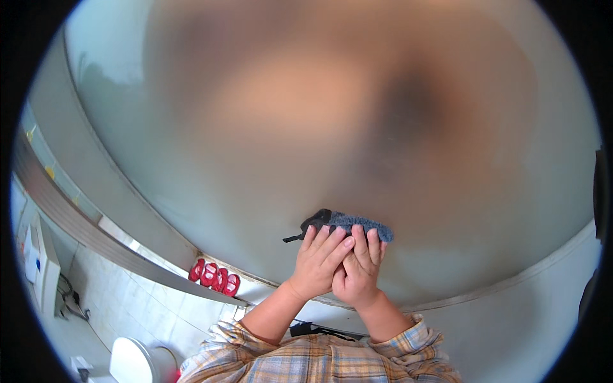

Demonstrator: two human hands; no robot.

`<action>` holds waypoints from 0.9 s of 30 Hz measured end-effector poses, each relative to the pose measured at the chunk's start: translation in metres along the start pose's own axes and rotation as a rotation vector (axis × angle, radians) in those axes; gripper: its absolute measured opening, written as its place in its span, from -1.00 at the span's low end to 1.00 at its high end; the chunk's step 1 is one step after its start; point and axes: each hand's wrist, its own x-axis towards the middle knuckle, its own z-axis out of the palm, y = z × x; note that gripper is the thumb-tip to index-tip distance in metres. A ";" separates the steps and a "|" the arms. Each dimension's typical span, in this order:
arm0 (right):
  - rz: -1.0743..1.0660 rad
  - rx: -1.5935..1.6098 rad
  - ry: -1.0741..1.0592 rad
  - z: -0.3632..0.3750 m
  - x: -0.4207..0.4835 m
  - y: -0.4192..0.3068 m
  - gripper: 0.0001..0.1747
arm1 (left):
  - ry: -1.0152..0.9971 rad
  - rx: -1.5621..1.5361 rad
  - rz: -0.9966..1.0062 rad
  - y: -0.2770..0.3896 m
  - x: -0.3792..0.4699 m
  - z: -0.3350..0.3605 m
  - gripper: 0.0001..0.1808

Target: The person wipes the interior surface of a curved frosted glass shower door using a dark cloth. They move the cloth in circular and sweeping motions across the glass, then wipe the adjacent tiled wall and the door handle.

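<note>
A blue-grey cloth or sponge pad [364,223] with a black end and a short black strap lies against the large frosted glass pane [230,210] before me. My left hand [316,263] presses flat on its black end, fingers spread. Beside it, my right hand [361,270] presses on the blue part. The two hands touch, the left fingertips overlapping the right hand's edge. Whether the pad is a mitt or a folded cloth I cannot tell. Blurred brown and dark shapes show across the upper part of the glass.
Several small red shoe-like items [214,277] sit on a white ledge at the pane's lower left corner. A grey frame bar [129,256] curves along the left. Below it are pale floor tiles [139,301], a white toilet lid [130,361] and a dark cable [72,297].
</note>
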 end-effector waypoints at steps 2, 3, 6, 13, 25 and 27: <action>0.001 0.008 -0.030 0.010 0.010 -0.003 -0.59 | -0.037 -0.002 -0.075 -0.008 0.002 -0.006 -0.50; 0.043 0.004 -0.054 0.011 0.016 -0.011 -0.62 | -0.018 -0.015 -0.072 -0.010 0.002 -0.014 -0.49; -0.023 -0.006 -0.135 0.008 0.051 -0.035 -0.65 | -0.001 -0.031 -0.118 -0.021 0.016 -0.041 -0.47; -0.208 -0.011 -0.316 0.007 0.150 -0.108 -0.63 | 0.205 -0.075 -0.361 -0.052 0.049 -0.114 -0.34; 0.194 -0.030 -0.242 0.015 0.064 -0.028 -0.60 | -0.166 -0.181 -0.195 -0.042 0.029 -0.031 -0.37; 0.183 -0.021 -0.154 0.012 0.052 -0.012 -0.57 | -0.198 -0.175 -0.083 -0.041 0.036 -0.015 -0.37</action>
